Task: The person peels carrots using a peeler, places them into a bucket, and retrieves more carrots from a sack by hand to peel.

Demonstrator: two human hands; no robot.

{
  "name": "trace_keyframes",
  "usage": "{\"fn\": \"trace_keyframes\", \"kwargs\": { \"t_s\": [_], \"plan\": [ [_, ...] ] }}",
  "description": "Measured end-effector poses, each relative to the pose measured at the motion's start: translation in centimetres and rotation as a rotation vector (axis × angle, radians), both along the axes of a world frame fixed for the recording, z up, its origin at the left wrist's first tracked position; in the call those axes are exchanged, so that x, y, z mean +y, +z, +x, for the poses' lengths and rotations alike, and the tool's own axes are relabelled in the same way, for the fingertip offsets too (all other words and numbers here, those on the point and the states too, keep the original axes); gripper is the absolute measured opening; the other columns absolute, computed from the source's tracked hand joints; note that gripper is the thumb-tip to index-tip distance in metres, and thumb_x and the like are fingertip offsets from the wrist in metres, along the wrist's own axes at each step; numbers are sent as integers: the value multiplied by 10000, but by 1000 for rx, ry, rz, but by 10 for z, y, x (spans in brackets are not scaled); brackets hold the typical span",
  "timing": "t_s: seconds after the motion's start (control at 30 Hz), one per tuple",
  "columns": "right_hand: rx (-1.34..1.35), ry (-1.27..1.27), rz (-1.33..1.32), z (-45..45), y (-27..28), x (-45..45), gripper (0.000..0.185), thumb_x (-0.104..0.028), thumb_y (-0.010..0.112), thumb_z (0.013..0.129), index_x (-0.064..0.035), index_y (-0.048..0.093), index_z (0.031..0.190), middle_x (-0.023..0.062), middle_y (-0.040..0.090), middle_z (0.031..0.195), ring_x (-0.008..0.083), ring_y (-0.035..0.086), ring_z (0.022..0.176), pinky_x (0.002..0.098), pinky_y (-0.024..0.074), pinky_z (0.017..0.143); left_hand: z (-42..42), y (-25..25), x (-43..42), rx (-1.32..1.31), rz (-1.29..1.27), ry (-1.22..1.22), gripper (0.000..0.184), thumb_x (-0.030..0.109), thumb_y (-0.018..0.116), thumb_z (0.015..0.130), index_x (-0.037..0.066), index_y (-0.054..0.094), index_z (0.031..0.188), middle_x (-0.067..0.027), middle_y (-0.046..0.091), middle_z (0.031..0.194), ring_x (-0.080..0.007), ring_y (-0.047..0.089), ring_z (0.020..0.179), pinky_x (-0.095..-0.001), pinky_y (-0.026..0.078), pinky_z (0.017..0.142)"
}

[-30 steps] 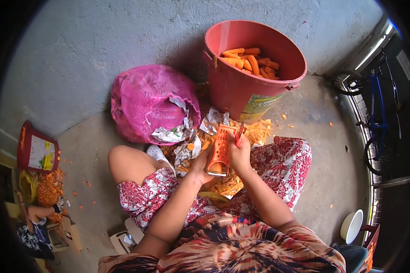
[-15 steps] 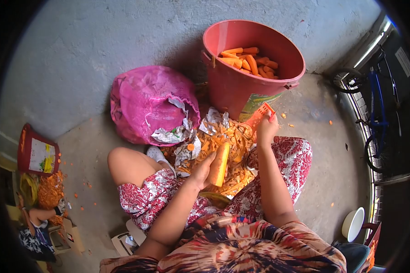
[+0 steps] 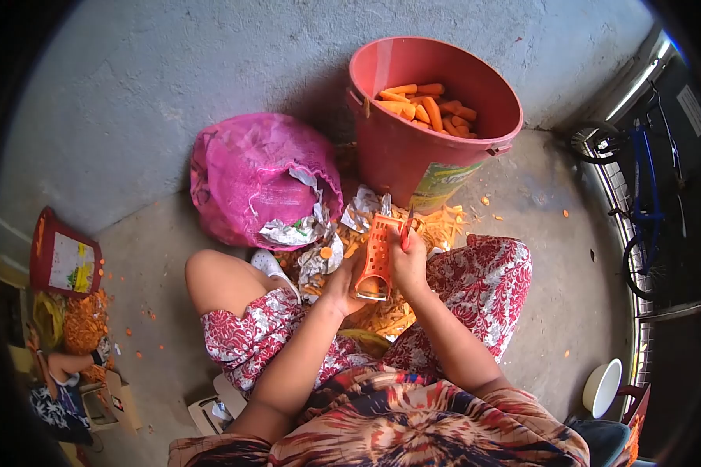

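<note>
My left hand (image 3: 340, 293) is wrapped round a partly peeled carrot (image 3: 368, 286), held low between my knees. An orange plastic peeler (image 3: 378, 251) with holes in its wide body covers most of the carrot, its blade end near my left fingers. My right hand (image 3: 410, 265) grips the peeler. A slim red handle (image 3: 406, 233) also shows at my right fingers, with a dark pointed tip above it; it looks like a small knife. Beneath both hands lies a heap of carrot peelings (image 3: 393, 317) on the floor.
A large red bucket (image 3: 436, 159) of peeled carrots (image 3: 432, 113) stands ahead by the wall. Left of it lies a pink mesh sack (image 3: 241, 167) with crumpled newspaper (image 3: 315, 263). Another person (image 3: 66, 381) sits far left beside a red bucket (image 3: 72, 265). A bicycle (image 3: 642, 179) stands right.
My right hand has brought the peeler left and down from beside the bucket onto the carrot. My left hand has stayed nearly in place, and the carrot is now mostly covered.
</note>
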State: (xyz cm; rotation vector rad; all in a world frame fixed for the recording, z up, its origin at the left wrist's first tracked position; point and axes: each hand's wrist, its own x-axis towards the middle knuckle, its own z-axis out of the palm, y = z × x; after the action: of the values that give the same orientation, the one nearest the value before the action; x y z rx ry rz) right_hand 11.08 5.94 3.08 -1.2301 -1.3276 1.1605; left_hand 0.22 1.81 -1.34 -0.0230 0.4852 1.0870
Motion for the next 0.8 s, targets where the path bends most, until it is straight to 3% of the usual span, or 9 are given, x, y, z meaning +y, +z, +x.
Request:
{"fn": "trace_keyframes", "kwargs": {
  "t_s": [0.17,0.23,0.27,0.33,0.43,0.63,0.73,0.77,0.8],
  "plan": [
    [-127,-97,65,1,-25,7,186,-145,438,852,-17,464,719,45,439,541,105,414,521,282,363,485,-4,-6,-1,79,15,-142,360,332,356,873,53,468,1071,-87,576,882,-208,563,788,-344,460,701],
    [-168,-322,152,18,-36,36,209,-152,433,855,-23,440,691,51,428,538,126,405,507,294,355,480,-10,-16,-9,150,127,-355,371,352,361,871,47,463,1056,-99,570,825,-215,563,745,-339,463,676],
    [-188,-432,196,30,-36,52,221,-156,430,856,-26,429,677,54,423,536,136,400,499,300,351,477,1,6,-16,270,62,-312,390,395,369,860,50,462,1019,-104,551,759,-213,554,689,-325,466,633],
    [-326,-657,330,48,-32,71,209,-160,426,859,-26,444,699,60,407,541,158,389,484,307,352,479,4,1,-24,181,167,-403,410,431,391,841,61,462,1004,-106,552,769,-209,550,685,-314,465,605],
    [-102,-629,211,56,-21,74,189,-157,420,862,-37,465,723,25,406,554,120,387,486,287,350,467,1,4,-16,148,38,-328,416,437,406,832,64,462,1007,-108,550,774,-207,543,667,-316,463,600],
    [227,-186,-82,14,-3,11,109,-126,436,857,-67,518,813,-52,418,586,32,363,502,198,319,447,-10,6,-5,48,9,-165,333,363,418,842,94,515,1013,-37,576,836,-188,558,756,-347,470,623],
    [60,-154,89,-3,-11,1,152,-137,465,847,-36,479,735,-11,408,537,73,340,481,250,326,436,-4,-6,-1,7,2,-102,299,335,409,850,107,538,996,-12,587,902,-181,564,800,-356,471,644],
    [-89,-105,114,1,-15,-1,224,-136,480,837,-27,413,653,50,378,498,128,320,458,292,323,434,-4,-12,-2,-39,-26,-66,315,330,399,855,92,520,1021,-42,582,958,-199,570,807,-348,471,658],
    [-174,-96,112,2,-13,-4,179,-133,468,844,-22,446,705,36,409,537,109,346,494,277,339,459,-4,-12,-3,-19,-16,-82,318,335,399,855,88,518,1017,-49,581,941,-202,570,797,-354,473,648]
  ]
}}
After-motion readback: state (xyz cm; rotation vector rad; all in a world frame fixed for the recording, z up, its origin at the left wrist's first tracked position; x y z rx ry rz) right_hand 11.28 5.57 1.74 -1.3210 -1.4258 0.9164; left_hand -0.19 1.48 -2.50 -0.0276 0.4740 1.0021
